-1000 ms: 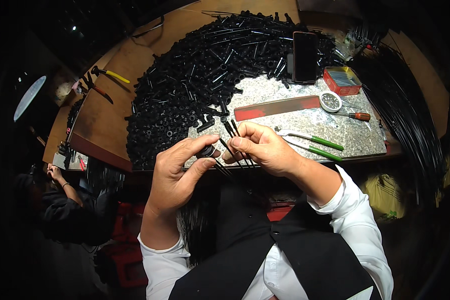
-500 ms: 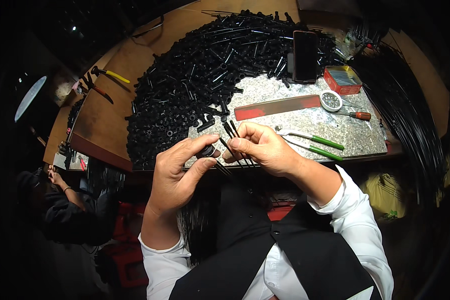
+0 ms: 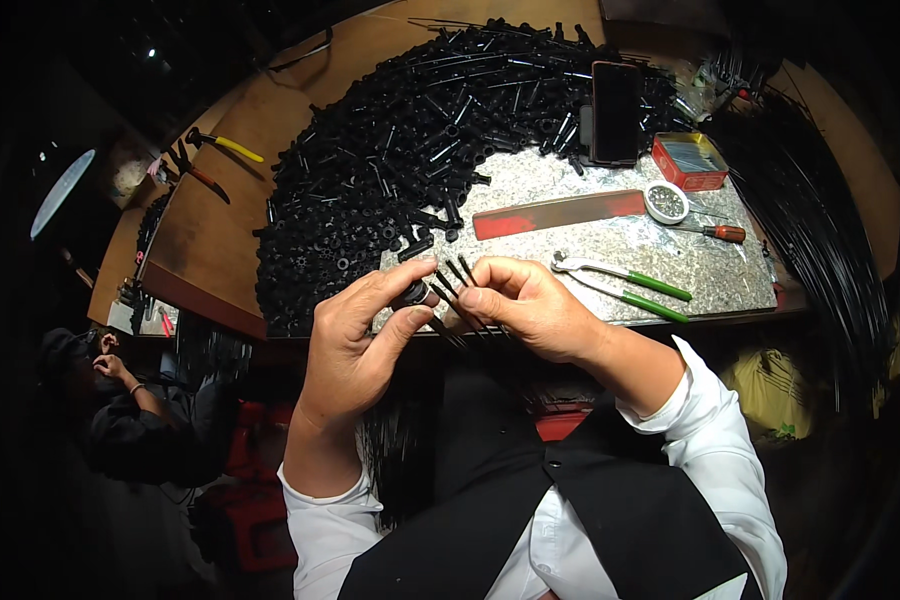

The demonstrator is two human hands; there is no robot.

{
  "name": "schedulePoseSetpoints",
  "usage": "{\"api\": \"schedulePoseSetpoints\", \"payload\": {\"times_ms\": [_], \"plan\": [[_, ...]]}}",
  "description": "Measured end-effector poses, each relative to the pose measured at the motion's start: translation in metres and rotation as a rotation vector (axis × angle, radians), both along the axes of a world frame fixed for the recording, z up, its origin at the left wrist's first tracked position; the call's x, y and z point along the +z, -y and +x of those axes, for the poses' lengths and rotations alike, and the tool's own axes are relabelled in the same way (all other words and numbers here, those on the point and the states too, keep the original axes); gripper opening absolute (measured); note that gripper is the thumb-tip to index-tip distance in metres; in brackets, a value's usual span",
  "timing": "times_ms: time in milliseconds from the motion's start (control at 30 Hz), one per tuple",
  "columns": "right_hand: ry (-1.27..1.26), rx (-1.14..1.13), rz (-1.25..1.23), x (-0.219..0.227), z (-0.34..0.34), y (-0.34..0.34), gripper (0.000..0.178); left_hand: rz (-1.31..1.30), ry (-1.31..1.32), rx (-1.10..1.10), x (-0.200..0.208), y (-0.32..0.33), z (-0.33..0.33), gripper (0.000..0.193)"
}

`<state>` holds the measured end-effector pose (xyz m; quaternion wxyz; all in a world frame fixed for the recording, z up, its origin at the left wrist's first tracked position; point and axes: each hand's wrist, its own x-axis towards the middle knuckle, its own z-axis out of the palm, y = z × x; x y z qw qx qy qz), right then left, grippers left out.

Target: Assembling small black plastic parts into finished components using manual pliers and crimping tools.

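Observation:
My left hand (image 3: 355, 330) pinches a short black tubular part (image 3: 416, 293) between thumb and fingers, its round end turned toward the right hand. Thin dark rods run out below that part, partly hidden by the thumb. Opposite it, my right hand (image 3: 535, 308) grips several thin black rods (image 3: 451, 284) between thumb and forefinger, their tips pointing up and to the left. The rod tips lie close beside the tubular part; whether any touches it I cannot tell. Both hands are over the near edge of the stone-patterned work surface (image 3: 530, 175).
A large heap of black tubular parts (image 3: 370, 190) covers the back left. Green-handled pliers (image 3: 625, 285), a red-brown bar (image 3: 560, 213), a white dish (image 3: 666, 203), a screwdriver (image 3: 722, 232), a red tin (image 3: 690, 160) and a phone (image 3: 614, 112) lie right. A person (image 3: 140, 410) sits at left.
The rods in my right hand have shifted slightly down, their tips now lower by the tubular part. My left hand keeps its hold. The person at left has raised their hands.

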<state>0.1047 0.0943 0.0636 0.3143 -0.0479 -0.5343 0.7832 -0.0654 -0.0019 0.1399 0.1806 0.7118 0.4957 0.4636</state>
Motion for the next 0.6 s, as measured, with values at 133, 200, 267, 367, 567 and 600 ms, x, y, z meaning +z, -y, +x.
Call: {"api": "schedulePoseSetpoints", "payload": {"times_ms": [133,200,267,367,567,600], "plan": [[0.052,-0.071,-0.043,0.0028,0.0005,0.0013,0.018,-0.009,-0.015,-0.019,0.0012,0.0045,-0.0025,0.032],[0.05,-0.076,-0.035,0.0011,0.0001,0.0002,0.018,-0.045,-0.049,-0.067,0.0019,0.0057,-0.0039,0.033],[0.048,-0.081,-0.026,0.0004,-0.0001,-0.0016,0.018,-0.035,-0.054,-0.068,0.0017,0.005,-0.0025,0.032],[0.061,-0.083,0.008,-0.0002,0.0001,-0.0025,0.018,-0.026,-0.06,-0.071,0.0009,0.004,-0.0023,0.032],[0.074,-0.135,0.02,0.0037,0.0,0.0002,0.019,-0.021,-0.094,-0.067,0.0032,0.0055,-0.0022,0.031],[0.089,-0.136,0.035,0.005,-0.0001,0.0012,0.019,-0.042,-0.082,-0.047,0.0037,0.0069,-0.002,0.031]]}}
